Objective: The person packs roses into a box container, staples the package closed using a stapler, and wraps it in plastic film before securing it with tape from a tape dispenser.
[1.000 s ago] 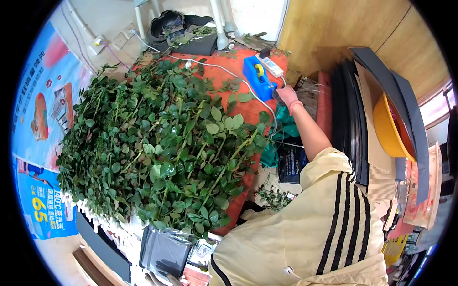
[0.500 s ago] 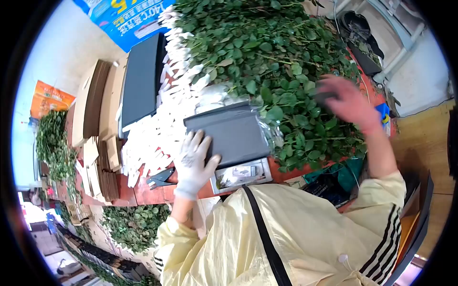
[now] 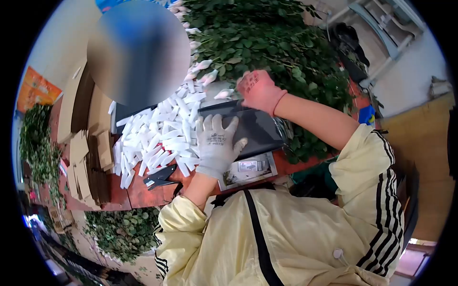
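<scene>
My left hand [image 3: 217, 143], in a white glove, lies flat with fingers spread on the left part of a dark grey sheet [image 3: 260, 126] with clear plastic at its right end. My right hand [image 3: 260, 90], in a pink glove, is closed at the sheet's far edge. Its fingertips are turned away, and what they hold is hidden. Just left of it lie pale flower buds in white sleeves [image 3: 223, 94]. Long leafy stems [image 3: 286, 52] spread behind and to the right. Many loose white strips [image 3: 167, 133] lie left of my left hand.
A black stapler-like tool [image 3: 161, 178] rests near the table's front edge. A printed picture sheet [image 3: 248, 170] lies under the dark sheet's near side. Stacked cardboard pieces [image 3: 78, 167] stand at left. A blue object [image 3: 366, 115] is at the right edge.
My right hand has moved left from over the leaves to the dark sheet's far edge. The dark thing it held is now hardly visible. My left hand has slid right, still flat.
</scene>
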Tool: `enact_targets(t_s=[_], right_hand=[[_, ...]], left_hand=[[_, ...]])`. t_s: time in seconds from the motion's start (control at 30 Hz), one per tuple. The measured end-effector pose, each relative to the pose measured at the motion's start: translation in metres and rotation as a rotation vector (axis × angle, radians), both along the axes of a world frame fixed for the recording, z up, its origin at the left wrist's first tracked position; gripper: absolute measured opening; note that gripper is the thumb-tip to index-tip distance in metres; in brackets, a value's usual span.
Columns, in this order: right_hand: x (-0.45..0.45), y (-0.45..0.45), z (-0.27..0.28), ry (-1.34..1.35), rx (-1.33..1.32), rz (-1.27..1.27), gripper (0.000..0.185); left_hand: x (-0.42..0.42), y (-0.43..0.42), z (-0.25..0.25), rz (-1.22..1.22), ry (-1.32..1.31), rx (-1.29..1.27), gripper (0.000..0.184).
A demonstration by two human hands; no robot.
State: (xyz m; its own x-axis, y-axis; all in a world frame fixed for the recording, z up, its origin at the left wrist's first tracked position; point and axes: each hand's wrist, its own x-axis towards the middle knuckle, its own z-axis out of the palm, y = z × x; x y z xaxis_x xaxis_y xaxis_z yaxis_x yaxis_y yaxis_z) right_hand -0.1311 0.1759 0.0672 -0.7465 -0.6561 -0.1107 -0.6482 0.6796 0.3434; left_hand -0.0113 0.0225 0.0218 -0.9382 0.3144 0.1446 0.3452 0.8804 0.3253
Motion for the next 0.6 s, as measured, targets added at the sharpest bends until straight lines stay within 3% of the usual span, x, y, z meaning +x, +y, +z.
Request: enact_targets(t_s=[0.07,0.13,0.27,0.33,0.37,0.4,0.43,0.47,0.5,0.53,0.57,0.6], right_hand=[[0.006,0.033,0.006,0.105,-0.112,0.003,0.030],[0.025,0.069,0.018,-0.065,-0.616,-0.290,0.023],[0.072,0.203,0.014,0.043,-1.112,-0.467,0.017],[0.094,0.297,-0.019,0.012,-1.398,-0.789,0.021],[0.112,0.344,-0.030,0.099,-1.407,-0.861,0.021],[0.126,0.393,-0.039,0.199,-1.636,-0.962,0.023],[0.134,0.443,-0.058,0.295,-1.872,-1.030,0.024],[0.134,0.527,-0.116,0.730,-1.474,-1.357,0.028],[0.157,0.523,-0.081,0.889,-1.421,-1.268,0.031],[0.162,0.576,-0.107,0.910,-1.339,-1.442,0.033],[0.167,0.605,-0.112,0.684,-1.318,-1.735,0.033],[0.166,0.630,-0.125,0.684,-1.333,-1.749,0.033]], left_hand=[[-0.009,0.006,-0.010,0.017,0.207,-0.104,0.055],[-0.016,0.012,-0.010,0.000,0.265,-0.114,0.054],[-0.029,0.034,-0.009,0.005,0.267,-0.041,0.049],[-0.039,0.046,-0.013,-0.012,0.329,-0.195,0.047],[-0.037,0.060,0.017,0.016,0.150,-0.320,0.046],[-0.047,0.055,0.007,-0.091,0.278,-0.348,0.047],[-0.052,0.065,0.033,-0.150,0.117,-0.355,0.049],[-0.059,0.074,0.049,-0.235,0.094,-0.338,0.051],[-0.068,0.086,0.070,-0.351,-0.048,-0.179,0.052],[-0.072,0.104,0.087,-0.455,-0.206,-0.029,0.054],[-0.073,0.128,0.097,-0.635,-0.178,0.118,0.054],[-0.075,0.159,0.108,-0.645,-0.177,0.100,0.054]])
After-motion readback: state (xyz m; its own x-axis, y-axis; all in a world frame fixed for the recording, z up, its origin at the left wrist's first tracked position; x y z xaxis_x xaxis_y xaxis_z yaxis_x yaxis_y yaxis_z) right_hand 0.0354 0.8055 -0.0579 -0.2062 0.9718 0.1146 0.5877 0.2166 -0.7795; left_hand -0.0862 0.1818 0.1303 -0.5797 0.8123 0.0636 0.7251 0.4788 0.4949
